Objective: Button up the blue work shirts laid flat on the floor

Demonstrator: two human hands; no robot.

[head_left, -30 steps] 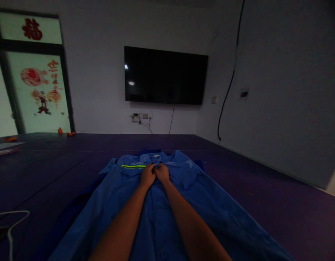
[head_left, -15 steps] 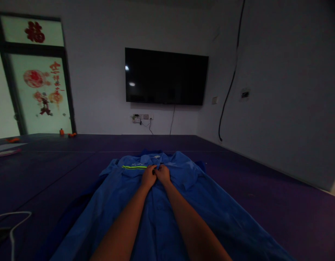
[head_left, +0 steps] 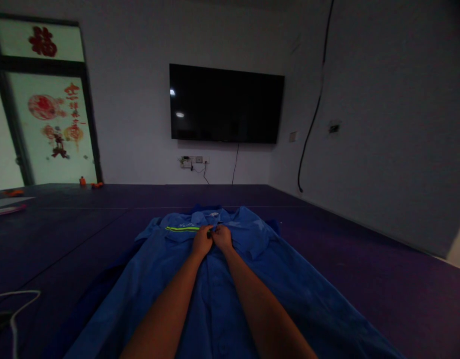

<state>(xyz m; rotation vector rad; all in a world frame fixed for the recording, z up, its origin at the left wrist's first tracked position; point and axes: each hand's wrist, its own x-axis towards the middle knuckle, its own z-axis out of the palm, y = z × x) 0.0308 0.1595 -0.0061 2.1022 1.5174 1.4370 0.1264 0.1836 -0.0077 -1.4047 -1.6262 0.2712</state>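
A blue work jacket [head_left: 147, 284] with a yellow-green stripe across its chest lies spread out, collar pointing away from me. My left hand [head_left: 203, 241] is closed on the front edge just below the collar, at the inner end of the stripe. Right beside it, my right hand [head_left: 222, 238] pinches the same front placket, and the two hands' fingertips meet. A small dark spot shows between them, too dim to make out. Darker blue cloth sticks out from under the jacket at its collar and sides.
The jacket lies on a wide purple surface [head_left: 345, 239]. At the left are a white cable [head_left: 28, 292], a pink-rimmed flat object [head_left: 9, 210] and small orange items [head_left: 82, 181]. A television [head_left: 226, 104] hangs on the far wall, and a black cable [head_left: 312, 129] runs down the right wall.
The view has shifted slightly. Both hands stay at the same place on the jacket front, with only small finger movement.
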